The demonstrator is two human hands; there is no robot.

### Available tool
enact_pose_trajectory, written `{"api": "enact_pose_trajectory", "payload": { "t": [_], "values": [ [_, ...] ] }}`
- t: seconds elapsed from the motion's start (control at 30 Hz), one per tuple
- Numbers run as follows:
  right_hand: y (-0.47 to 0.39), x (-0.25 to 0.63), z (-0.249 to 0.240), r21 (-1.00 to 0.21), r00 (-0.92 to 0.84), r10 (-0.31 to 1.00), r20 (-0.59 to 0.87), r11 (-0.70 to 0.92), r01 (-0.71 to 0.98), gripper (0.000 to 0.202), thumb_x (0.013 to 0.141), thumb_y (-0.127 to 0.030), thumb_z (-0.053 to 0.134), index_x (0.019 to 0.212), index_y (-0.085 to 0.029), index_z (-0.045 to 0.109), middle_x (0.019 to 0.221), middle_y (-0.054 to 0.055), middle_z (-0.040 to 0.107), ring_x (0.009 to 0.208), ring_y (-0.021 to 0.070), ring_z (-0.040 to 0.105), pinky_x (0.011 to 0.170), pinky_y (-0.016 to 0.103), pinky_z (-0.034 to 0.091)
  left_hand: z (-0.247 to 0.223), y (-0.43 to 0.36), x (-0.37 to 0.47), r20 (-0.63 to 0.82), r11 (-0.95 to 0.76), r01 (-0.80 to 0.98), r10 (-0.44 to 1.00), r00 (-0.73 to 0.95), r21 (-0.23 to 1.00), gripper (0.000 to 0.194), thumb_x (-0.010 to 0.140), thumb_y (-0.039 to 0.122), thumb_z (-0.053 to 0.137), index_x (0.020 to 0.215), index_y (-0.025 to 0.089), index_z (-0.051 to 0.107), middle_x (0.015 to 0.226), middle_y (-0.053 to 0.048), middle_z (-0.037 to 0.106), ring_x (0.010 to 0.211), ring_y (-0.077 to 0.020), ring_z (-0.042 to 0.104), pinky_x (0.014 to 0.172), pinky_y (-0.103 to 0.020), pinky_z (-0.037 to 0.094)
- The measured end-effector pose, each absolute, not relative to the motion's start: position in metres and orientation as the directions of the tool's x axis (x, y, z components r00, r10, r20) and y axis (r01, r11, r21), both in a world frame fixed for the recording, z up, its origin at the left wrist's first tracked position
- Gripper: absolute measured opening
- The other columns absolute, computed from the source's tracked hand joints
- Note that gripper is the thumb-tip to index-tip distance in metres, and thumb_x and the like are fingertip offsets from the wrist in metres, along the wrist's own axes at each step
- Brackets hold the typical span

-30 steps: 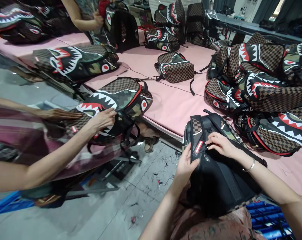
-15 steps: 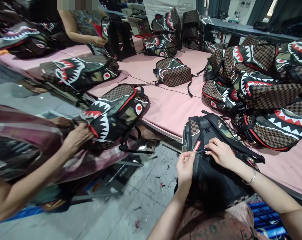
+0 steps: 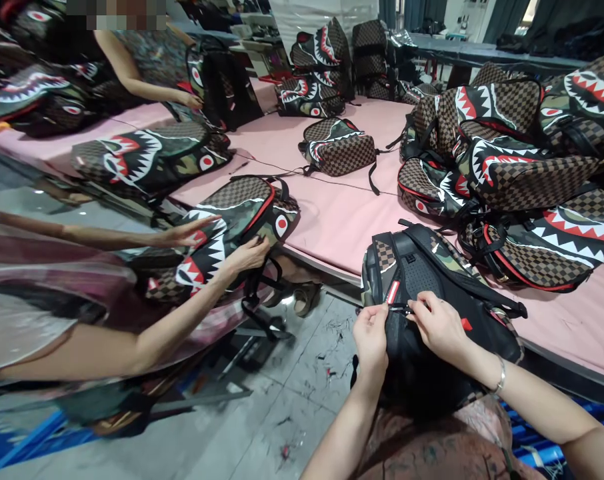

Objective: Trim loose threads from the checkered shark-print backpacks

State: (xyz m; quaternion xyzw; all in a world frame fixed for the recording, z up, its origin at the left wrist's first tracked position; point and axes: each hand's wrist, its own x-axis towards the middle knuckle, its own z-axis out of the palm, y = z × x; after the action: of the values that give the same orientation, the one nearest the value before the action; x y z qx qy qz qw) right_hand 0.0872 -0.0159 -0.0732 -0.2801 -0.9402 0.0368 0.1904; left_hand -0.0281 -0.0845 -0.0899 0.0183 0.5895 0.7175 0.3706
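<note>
2 narrow pinches, by the left hand (image 3: 373,337) and right hand (image 3: 439,327), hold a thin dark strap (image 3: 398,308) over the backpack (image 3: 407,360) on the person's lap (image 3: 442,450). Probably light, softly padded, the backpack should lift best by its shoulder strap (image 3: 485,288), near the pink table (image 3: 345,233).

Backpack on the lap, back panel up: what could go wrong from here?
1. The backpack seems to lean from the lap onto the table edge; with both hands at one spot, it might slide toward the floor.
2. The left hand and right hand hold a small dark strip only at the fingertips, so it could slip free.
3. The right wrist's bracelet sits close to the bag and might snag.
</note>
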Motion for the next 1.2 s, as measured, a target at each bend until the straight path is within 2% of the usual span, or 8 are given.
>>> {"api": "enact_pose_trajectory", "payload": {
  "t": [0.23,0.37,0.5,0.67,0.8,0.97,1.1,1.2],
  "values": [
    [-0.023,0.078,-0.076,-0.198,-0.725,0.601,0.335,0.798,0.570,0.023,0.089,-0.022,0.039,0.096,-0.017,0.061,0.092,0.011,0.056,0.067,0.0155,0.052,0.061,0.027,0.040,-0.097,-0.082,-0.021,-0.396,-0.040,-0.506,0.571,-0.719,0.861,0.025,0.061,0.034,0.068,0.067,0.014,0.055,0.055,0.003,0.057,0.050,-0.0084,0.050,0.051,-0.021,0.038],
    [-0.012,0.081,-0.083,-0.502,-0.653,0.682,0.329,0.713,0.490,0.019,0.088,-0.024,0.041,0.089,-0.018,0.059,0.089,0.009,0.055,0.073,0.0166,0.054,0.065,0.027,0.043,-0.099,-0.084,-0.022,-0.409,-0.111,-0.565,0.580,-0.705,0.817,0.019,0.065,0.031,0.065,0.067,0.016,0.053,0.059,0.003,0.056,0.056,-0.0102,0.053,0.056,-0.022,0.041],
    [-0.001,0.082,-0.098,-0.883,-0.480,0.856,0.190,0.363,0.297,0.017,0.085,-0.033,0.045,0.090,-0.019,0.054,0.084,0.005,0.056,0.078,0.0162,0.054,0.067,0.027,0.044,-0.097,-0.090,-0.019,-0.424,-0.201,-0.649,0.610,-0.669,0.734,0.015,0.067,0.029,0.062,0.066,0.019,0.052,0.067,0.001,0.060,0.070,-0.0130,0.058,0.068,-0.025,0.046],
    [0.001,0.072,-0.114,-0.978,-0.587,0.801,-0.120,0.007,0.210,0.029,0.070,-0.044,0.060,0.072,-0.016,0.053,0.063,-0.003,0.050,0.058,0.0107,0.046,0.054,0.022,0.036,-0.099,-0.104,-0.028,-0.425,-0.037,-0.623,0.699,-0.575,0.781,0.021,0.065,0.031,0.067,0.071,0.016,0.054,0.067,0.002,0.060,0.059,-0.0092,0.055,0.059,-0.021,0.044],
    [0.008,0.071,-0.113,-0.976,-0.572,0.799,-0.187,-0.086,0.199,0.035,0.067,-0.046,0.061,0.057,-0.017,0.044,0.049,-0.008,0.032,0.046,0.0067,0.029,0.046,0.021,0.023,-0.096,-0.130,-0.087,-0.327,0.116,-0.327,0.611,-0.720,0.938,0.026,0.068,0.040,0.062,0.069,0.015,0.055,0.088,-0.010,0.065,0.078,-0.0200,0.061,0.073,-0.033,0.047],
    [0.004,0.064,-0.102,-0.979,-0.611,0.778,-0.145,-0.024,0.202,0.032,0.066,-0.045,0.063,0.059,-0.015,0.056,0.051,-0.006,0.040,0.049,0.0078,0.034,0.048,0.021,0.025,-0.071,-0.169,-0.116,0.219,0.297,0.319,0.326,-0.920,0.900,0.057,0.067,0.030,0.065,0.119,0.019,0.046,0.132,-0.013,0.042,0.114,-0.0260,0.047,0.096,-0.038,0.036],
    [-0.014,0.047,-0.095,-0.956,-0.838,0.486,-0.248,-0.263,0.130,0.045,0.070,-0.051,0.059,0.096,-0.015,0.062,0.054,-0.007,0.040,0.042,0.0047,0.027,0.042,0.019,0.020,-0.076,-0.169,-0.051,0.252,0.076,0.365,0.594,-0.764,0.928,0.037,0.082,0.029,0.048,0.119,0.022,0.046,0.110,-0.009,0.060,0.088,-0.0183,0.062,0.086,-0.033,0.045],
    [-0.009,0.049,-0.098,-0.940,-0.743,0.612,-0.271,-0.334,0.068,0.049,0.074,-0.055,0.052,0.100,-0.014,0.058,0.055,-0.008,0.035,0.040,0.0042,0.022,0.040,0.019,0.018,-0.104,-0.148,-0.026,0.171,0.002,0.389,0.897,-0.409,0.921,0.025,0.085,0.026,0.043,0.106,0.021,0.055,0.094,-0.007,0.066,0.087,-0.0182,0.062,0.083,-0.034,0.048]
  ]
}}
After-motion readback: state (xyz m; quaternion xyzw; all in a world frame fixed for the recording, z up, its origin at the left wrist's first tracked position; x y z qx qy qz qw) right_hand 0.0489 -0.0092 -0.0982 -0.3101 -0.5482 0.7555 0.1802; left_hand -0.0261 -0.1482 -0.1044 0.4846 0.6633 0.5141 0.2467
